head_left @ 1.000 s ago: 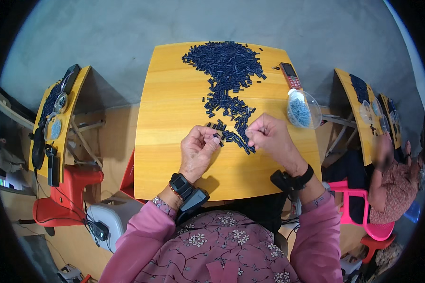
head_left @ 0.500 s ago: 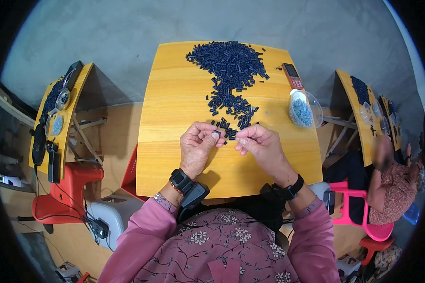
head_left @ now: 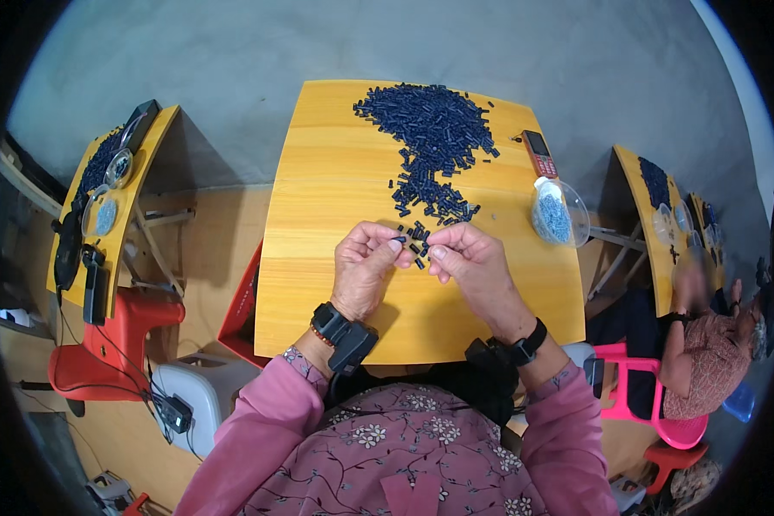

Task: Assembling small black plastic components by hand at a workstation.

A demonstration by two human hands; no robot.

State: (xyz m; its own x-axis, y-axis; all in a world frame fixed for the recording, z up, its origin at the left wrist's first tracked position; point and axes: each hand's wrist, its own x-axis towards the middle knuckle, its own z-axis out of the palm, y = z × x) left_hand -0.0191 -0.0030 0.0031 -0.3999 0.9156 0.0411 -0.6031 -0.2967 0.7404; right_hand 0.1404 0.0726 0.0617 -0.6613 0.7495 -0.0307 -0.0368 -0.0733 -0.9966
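My left hand (head_left: 365, 262) is closed, thumb against forefinger, on a small dark cylindrical piece (head_left: 399, 240). Close beside it, my right hand (head_left: 471, 262) makes a pinch with thumb and forefinger; whatever is in that pinch is too small to make out. Both hands are over the near half of the wooden table (head_left: 318, 198). Several loose dark pieces (head_left: 418, 232) lie just beyond and between the fingertips. Farther back they spread into a large pile of dark blue cylindrical pieces (head_left: 430, 125).
A clear plastic tub (head_left: 552, 215) of small light-blue pieces stands at the table's right side. Behind it lies a red mobile phone (head_left: 537, 153). Side tables carry similar piles, at left (head_left: 138, 206) and right (head_left: 642, 224). A person (head_left: 705, 361) sits at the right near a pink chair (head_left: 615, 378).
The view has shifted a little, so the table and pile appear slightly farther right. My hands keep nearly the same pinching pose, the right fingertips a touch nearer the left.
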